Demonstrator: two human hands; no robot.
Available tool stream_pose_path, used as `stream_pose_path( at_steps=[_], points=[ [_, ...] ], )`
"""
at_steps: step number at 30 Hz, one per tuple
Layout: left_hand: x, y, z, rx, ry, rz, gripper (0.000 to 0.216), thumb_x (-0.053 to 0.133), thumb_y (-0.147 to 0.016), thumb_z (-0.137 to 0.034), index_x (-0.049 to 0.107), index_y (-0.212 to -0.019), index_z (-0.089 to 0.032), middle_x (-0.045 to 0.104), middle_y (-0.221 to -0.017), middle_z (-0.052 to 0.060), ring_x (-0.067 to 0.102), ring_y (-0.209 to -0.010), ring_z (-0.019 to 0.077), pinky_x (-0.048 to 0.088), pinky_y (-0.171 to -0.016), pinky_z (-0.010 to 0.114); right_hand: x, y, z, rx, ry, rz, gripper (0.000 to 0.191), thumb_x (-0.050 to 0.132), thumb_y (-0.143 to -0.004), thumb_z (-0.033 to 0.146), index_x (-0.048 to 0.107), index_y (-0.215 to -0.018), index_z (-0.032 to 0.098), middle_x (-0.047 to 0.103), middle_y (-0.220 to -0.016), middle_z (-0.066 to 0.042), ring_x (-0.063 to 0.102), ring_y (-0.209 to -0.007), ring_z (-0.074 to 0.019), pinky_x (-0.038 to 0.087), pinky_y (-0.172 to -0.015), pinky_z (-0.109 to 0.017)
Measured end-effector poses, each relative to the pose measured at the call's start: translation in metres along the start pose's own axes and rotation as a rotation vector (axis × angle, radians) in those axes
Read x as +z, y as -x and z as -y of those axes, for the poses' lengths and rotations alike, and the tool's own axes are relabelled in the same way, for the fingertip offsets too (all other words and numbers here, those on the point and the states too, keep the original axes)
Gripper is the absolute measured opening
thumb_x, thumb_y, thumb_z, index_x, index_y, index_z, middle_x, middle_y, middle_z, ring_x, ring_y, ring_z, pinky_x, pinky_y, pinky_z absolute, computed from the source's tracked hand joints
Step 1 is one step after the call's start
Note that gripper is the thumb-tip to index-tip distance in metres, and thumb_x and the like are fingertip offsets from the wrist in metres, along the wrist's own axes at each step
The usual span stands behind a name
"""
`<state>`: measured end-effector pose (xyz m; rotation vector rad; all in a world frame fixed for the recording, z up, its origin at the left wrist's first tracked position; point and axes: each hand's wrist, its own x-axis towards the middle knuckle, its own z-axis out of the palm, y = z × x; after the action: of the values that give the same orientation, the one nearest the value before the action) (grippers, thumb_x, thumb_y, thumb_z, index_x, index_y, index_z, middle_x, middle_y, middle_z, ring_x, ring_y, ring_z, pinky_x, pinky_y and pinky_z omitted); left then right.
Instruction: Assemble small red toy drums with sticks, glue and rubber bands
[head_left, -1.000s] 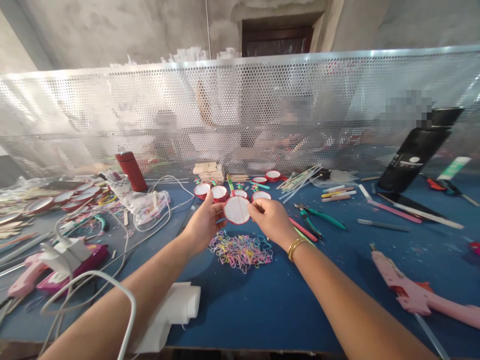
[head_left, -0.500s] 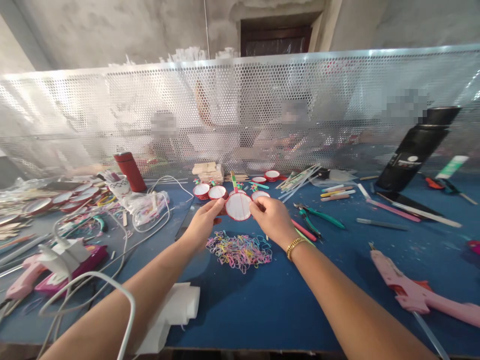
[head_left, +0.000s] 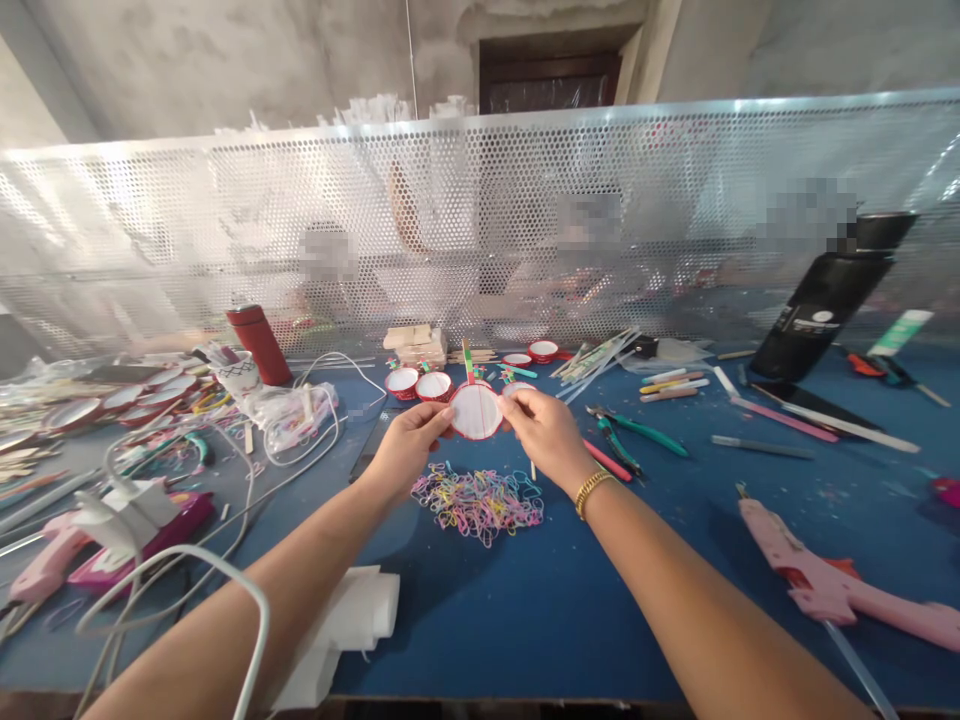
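Between my two hands is a small toy banjo with a round white face, a red rim and a green-topped stick neck pointing away from me. A thin line runs down its face. My left hand pinches the rim on the left side. On the opposite side, my right hand grips the rim, thumb and fingers together; a gold bracelet circles that wrist. Just below the banjo lies a pile of colourful rubber bands. Similar red-rimmed pieces stand behind my hands.
Green-handled pliers and several markers lie to the right, with a pink glue gun nearer me. A black bottle and a red bottle stand farther back. White cables loop across the left; a perforated metal screen rises behind.
The banjo has tilted slightly and shifted a little between my hands. Both hands keep hold of its rim; the surroundings look the same.
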<state>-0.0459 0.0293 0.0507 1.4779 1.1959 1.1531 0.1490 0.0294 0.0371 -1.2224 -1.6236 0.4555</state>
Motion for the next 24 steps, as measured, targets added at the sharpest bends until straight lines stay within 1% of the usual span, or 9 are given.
stream_pose_path(
  at_steps=[4,10,19,24],
  points=[
    [-0.0001,0.0002,0.0002,-0.007,-0.009,0.017,0.040,0.068,-0.073,-0.054,0.067,-0.086,-0.017,0.064,-0.076,0.003,0.054,-0.073,0.0133,0.038,-0.065,0.024,-0.0006,-0.0008,-0.0003,0.020,-0.008,0.005,0.038,0.051,-0.091,0.045,0.060,-0.064,0.020,0.059,-0.055,0.000,0.052,-0.055,-0.0138,0.036,-0.057,-0.026],
    [-0.0002,-0.0015,0.0020,-0.004,0.009,-0.009,0.034,0.067,-0.075,-0.051,0.066,-0.081,-0.018,0.064,-0.075,0.002,0.054,-0.072,0.0128,0.037,-0.063,0.024,-0.0008,-0.0013,-0.0006,0.025,0.003,0.025,0.037,0.051,-0.090,0.045,0.058,-0.064,0.020,0.057,-0.054,0.001,0.051,-0.055,-0.0140,0.035,-0.058,-0.027],
    [0.0004,-0.0016,0.0018,0.011,-0.016,0.000,0.028,0.065,-0.078,-0.045,0.065,-0.078,-0.017,0.063,-0.070,0.001,0.051,-0.067,0.0111,0.035,-0.061,0.023,-0.0014,-0.0014,-0.0020,0.045,0.033,0.050,0.038,0.051,-0.089,0.046,0.056,-0.062,0.020,0.056,-0.055,0.001,0.049,-0.055,-0.0137,0.034,-0.058,-0.027],
    [0.0013,-0.0019,0.0022,0.010,-0.004,0.010,0.026,0.065,-0.078,-0.042,0.066,-0.079,-0.017,0.060,-0.068,0.000,0.049,-0.064,0.0107,0.034,-0.060,0.024,-0.0019,-0.0004,-0.0058,0.046,0.047,0.047,0.038,0.051,-0.089,0.047,0.060,-0.065,0.019,0.056,-0.055,0.001,0.049,-0.056,-0.0140,0.034,-0.058,-0.027]
  ],
)
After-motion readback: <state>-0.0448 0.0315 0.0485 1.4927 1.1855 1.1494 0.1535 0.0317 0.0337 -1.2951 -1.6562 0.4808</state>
